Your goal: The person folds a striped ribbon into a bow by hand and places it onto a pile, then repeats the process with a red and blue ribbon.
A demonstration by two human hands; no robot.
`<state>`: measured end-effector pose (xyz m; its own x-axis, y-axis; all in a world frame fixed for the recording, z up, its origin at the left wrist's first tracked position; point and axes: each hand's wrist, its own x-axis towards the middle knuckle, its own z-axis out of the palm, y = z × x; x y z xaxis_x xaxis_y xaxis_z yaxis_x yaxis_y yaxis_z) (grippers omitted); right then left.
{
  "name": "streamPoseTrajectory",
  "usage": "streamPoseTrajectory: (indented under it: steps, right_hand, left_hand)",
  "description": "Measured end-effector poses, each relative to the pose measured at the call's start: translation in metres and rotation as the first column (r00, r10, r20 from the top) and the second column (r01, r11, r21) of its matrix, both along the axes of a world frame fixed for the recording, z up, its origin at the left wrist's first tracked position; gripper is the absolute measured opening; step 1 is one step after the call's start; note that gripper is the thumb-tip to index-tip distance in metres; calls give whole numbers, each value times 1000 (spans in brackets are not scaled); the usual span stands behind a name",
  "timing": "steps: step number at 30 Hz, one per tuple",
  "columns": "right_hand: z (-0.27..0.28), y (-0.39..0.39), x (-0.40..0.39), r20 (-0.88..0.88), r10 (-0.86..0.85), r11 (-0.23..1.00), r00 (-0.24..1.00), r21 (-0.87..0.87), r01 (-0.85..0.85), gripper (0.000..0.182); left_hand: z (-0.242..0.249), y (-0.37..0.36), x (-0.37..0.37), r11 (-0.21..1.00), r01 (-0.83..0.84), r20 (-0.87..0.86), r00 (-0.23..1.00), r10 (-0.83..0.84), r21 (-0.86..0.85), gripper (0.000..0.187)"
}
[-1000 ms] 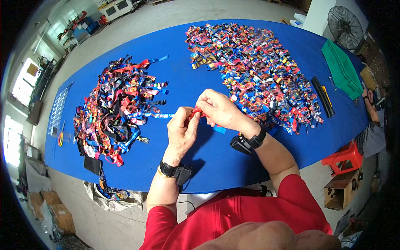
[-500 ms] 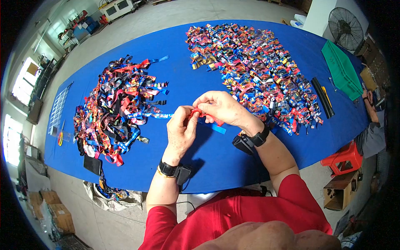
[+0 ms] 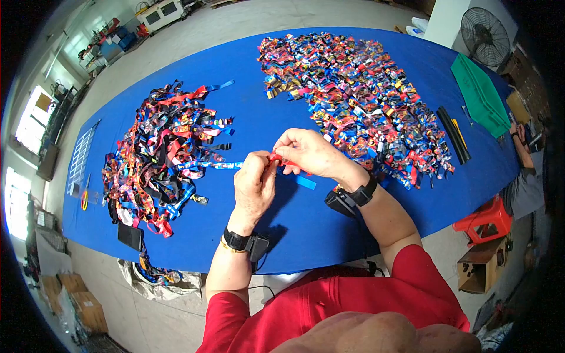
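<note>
My left hand pinches a small red ribbon piece between thumb and fingers. Opposite it, my right hand grips the same red ribbon, fingertips almost touching those of the left. A blue patterned ribbon stretches from the left-hand heap to my left hand, and a plain blue end lies below my right hand. Loose, tangled ribbons form a heap on the left of the blue table. Many folded ribbon pieces spread in rows over the right side.
A green crate, black rods and a fan are at the right. Another person's arm shows beyond the table edge, near a red stool. Scissors and a white grid lie at the far left.
The red ribbon between my fingers is drawn in smaller, with less of it hanging by my right hand. The view has shifted slightly; both hands stay close together.
</note>
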<state>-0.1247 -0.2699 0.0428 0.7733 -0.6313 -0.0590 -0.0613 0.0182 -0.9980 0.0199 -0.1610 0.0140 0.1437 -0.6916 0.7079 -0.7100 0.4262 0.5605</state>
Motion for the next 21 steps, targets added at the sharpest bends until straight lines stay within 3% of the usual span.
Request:
streamPoseTrajectory:
  steps: [10,14,15,17,18,21]
  right_hand:
    - [-5,7,5,62,-254,924,965,-278,261,14]
    - [-5,9,5,59,-305,911,950,-274,310,9]
    - [-15,5,5,163,-263,905,951,-300,302,11]
    - [-33,-4,13,284,-334,821,899,-380,426,12]
    - [-6,8,7,165,-347,909,923,-185,374,13]
    - [0,8,6,152,-298,917,942,-228,327,12]
  left_hand:
    - [-3,-3,-4,994,-59,86,994,67,-88,18]
    - [-2,-2,-3,988,-111,192,973,131,-112,18]
    - [-1,-1,-2,988,-117,187,973,135,-104,17]
    - [0,2,-2,986,-140,178,972,154,-90,17]
    - [-3,-1,1,985,-128,190,970,149,-118,20]
    - [-9,-2,4,995,-97,12,995,97,-31,19]
